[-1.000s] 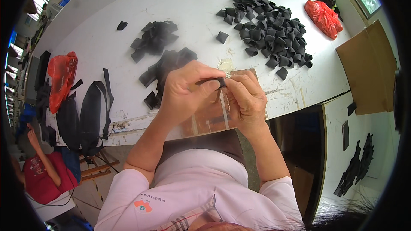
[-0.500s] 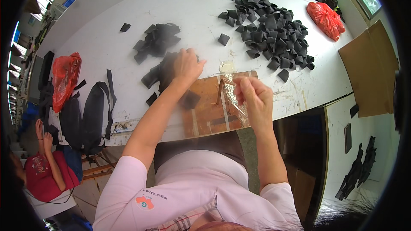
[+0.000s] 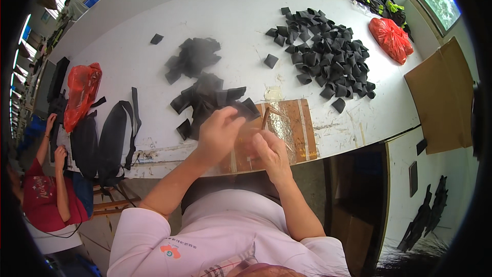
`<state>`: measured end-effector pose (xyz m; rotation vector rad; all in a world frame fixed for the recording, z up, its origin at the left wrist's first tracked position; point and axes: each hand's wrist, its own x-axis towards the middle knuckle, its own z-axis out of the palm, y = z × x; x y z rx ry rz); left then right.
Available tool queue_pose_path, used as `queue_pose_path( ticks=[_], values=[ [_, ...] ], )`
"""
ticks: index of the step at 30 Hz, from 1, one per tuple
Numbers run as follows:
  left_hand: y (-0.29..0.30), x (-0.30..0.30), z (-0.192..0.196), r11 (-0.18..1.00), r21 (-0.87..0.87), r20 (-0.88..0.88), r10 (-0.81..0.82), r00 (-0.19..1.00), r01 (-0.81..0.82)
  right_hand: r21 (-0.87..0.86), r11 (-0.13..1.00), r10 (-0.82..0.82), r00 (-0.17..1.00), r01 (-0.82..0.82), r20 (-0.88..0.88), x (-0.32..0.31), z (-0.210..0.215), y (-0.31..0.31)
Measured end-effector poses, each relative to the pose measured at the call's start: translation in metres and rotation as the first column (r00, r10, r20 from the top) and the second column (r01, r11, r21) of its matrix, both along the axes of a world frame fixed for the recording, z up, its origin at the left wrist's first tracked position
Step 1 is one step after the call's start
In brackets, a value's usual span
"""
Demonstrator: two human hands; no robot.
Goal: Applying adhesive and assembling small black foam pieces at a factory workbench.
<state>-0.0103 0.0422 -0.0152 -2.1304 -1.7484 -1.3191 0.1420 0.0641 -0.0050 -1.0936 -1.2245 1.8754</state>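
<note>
Both my hands come together over the left half of a brown wooden board (image 3: 300, 123) at the table's front edge. My left hand (image 3: 218, 131) has its fingers curled beside a loose pile of flat black fabric pieces (image 3: 205, 92). My right hand (image 3: 272, 155) is close by on the right, thumb and fingers drawn together and pointing left. Haze blurs both sets of fingertips, so whatever is between them is hidden. A thin brown upright strip (image 3: 266, 118) stands on the board just beyond my right hand, near shiny clear tape (image 3: 279, 123).
A large heap of folded black pieces (image 3: 328, 51) lies at the far right. Beyond it are a red plastic bag (image 3: 390, 40) and a cardboard sheet (image 3: 443, 97). On the left lie another red bag (image 3: 83, 95) and black straps (image 3: 115, 138); a person in red (image 3: 48, 195) sits there.
My left hand has drawn back from the black pieces toward me. My right hand has moved left and nearer, away from the brown strip, closing the distance between the hands. The view has shifted slightly.
</note>
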Motion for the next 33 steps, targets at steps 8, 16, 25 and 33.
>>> queue_pose_path(
  ticks=[8, 16, 25, 33],
  values=[
    [-0.03, -0.002, -0.002, 0.998, 0.061, 0.129, -0.012, 0.992, 0.004, -0.123, 0.976, -0.211, 0.914, 0.179, -0.345, -0.045, -0.013, 0.001],
    [-0.022, -0.044, 0.022, 0.797, -0.392, 0.916, 0.293, 0.274, 0.459, -0.143, 0.989, -0.109, 0.856, 0.041, -0.505, -0.06, -0.03, 0.0],
    [-0.019, -0.063, 0.011, 0.807, -0.328, 0.944, 0.293, 0.148, 0.491, -0.128, 0.991, -0.004, 0.932, -0.045, -0.362, -0.069, -0.027, 0.016],
    [-0.014, -0.054, -0.015, 0.929, -0.365, 0.767, 0.34, 0.544, -0.067, 0.023, 0.995, -0.094, 0.987, 0.098, -0.13, -0.091, -0.027, 0.015]
  ],
)
